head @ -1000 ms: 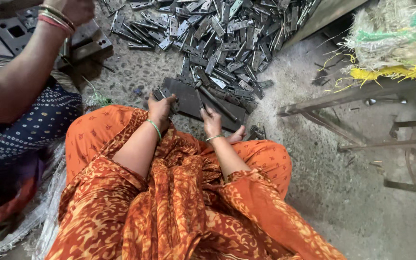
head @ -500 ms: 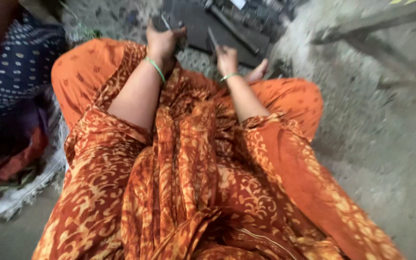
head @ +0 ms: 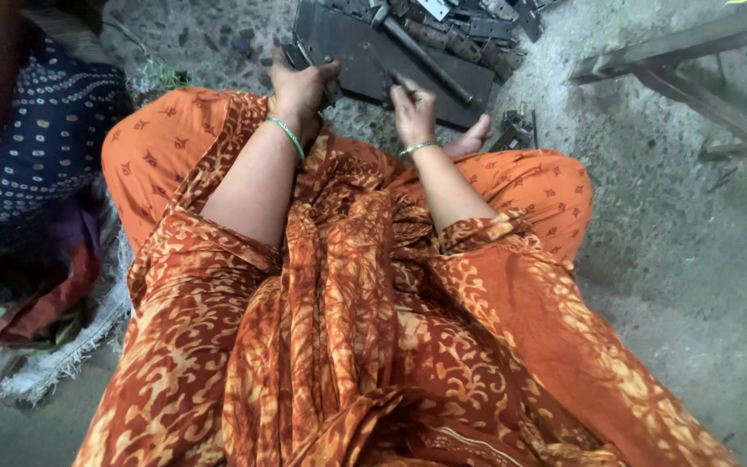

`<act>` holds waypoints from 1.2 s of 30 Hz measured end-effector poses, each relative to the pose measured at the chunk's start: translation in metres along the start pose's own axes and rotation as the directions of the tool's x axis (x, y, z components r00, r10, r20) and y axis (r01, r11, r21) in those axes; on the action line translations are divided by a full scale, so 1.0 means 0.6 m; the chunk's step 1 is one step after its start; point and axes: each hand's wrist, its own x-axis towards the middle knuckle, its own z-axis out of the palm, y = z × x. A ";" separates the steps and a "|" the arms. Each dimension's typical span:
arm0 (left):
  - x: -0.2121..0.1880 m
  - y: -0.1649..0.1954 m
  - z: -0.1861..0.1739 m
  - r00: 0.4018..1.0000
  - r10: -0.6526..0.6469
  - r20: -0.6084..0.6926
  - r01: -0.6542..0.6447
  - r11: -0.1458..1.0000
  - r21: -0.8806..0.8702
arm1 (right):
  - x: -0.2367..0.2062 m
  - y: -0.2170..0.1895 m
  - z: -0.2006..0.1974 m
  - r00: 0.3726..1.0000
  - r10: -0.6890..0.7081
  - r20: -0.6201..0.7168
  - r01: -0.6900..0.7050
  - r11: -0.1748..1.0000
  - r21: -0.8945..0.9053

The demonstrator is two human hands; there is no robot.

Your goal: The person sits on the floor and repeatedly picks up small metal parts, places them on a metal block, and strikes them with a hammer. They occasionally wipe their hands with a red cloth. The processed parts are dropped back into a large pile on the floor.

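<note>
I sit on the floor in orange patterned cloth. A dark flat metal plate (head: 365, 56) lies in front of my knees. My left hand (head: 300, 86) is closed on a small dark metal piece (head: 297, 57) at the plate's left edge. My right hand (head: 412, 108) rests on the plate's near edge with its fingers curled; a thin dark piece seems to sit under them, but I cannot tell for sure. A hammer (head: 421, 52) lies across the plate. Both wrists wear green bangles.
Several small dark metal parts (head: 477, 22) are heaped beyond the plate. Another person in blue dotted cloth (head: 36, 147) sits close on my left. A metal frame (head: 685, 60) lies at the upper right on the rough concrete floor (head: 676, 259).
The view has tilted down, so the big heap of parts has slid out at the top. My hands stay at the plate's near edge.
</note>
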 end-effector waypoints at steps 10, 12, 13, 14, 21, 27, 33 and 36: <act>-0.017 0.013 -0.002 0.995 -0.089 -0.050 0.090 0.996 0.024 | 0.000 -0.005 0.025 0.983 0.179 -0.043 -0.180 0.984 -0.018; -0.016 0.016 -0.003 1.000 -0.014 -0.008 0.015 0.998 0.069 | 0.000 -0.004 0.027 0.968 0.249 -0.037 -0.249 0.968 0.019; -0.016 0.017 -0.004 1.000 -0.026 -0.012 0.026 0.997 0.073 | -0.001 -0.006 0.028 0.982 0.186 -0.022 -0.183 0.978 0.101; -0.015 0.017 -0.005 0.999 -0.039 -0.018 0.040 0.996 0.077 | -0.001 -0.007 0.029 0.992 0.123 -0.009 -0.119 0.976 0.181; -0.005 0.013 -0.007 0.997 -0.062 -0.045 0.064 0.997 0.043 | 0.001 -0.023 0.038 0.990 0.132 -0.053 -0.139 0.979 -0.151; 0.009 0.007 -0.012 0.998 -0.039 -0.044 0.041 0.999 0.030 | 0.002 -0.026 0.042 0.998 0.028 -0.063 -0.035 0.993 -0.112; 0.012 0.007 -0.015 0.999 0.025 -0.020 -0.024 0.997 0.067 | 0.003 -0.024 0.042 0.996 0.066 -0.052 -0.069 0.996 -0.058; 0.010 0.010 -0.012 0.999 -0.031 -0.043 0.032 0.999 0.032 | 0.006 -0.021 0.042 0.988 0.149 -0.049 -0.149 0.989 -0.004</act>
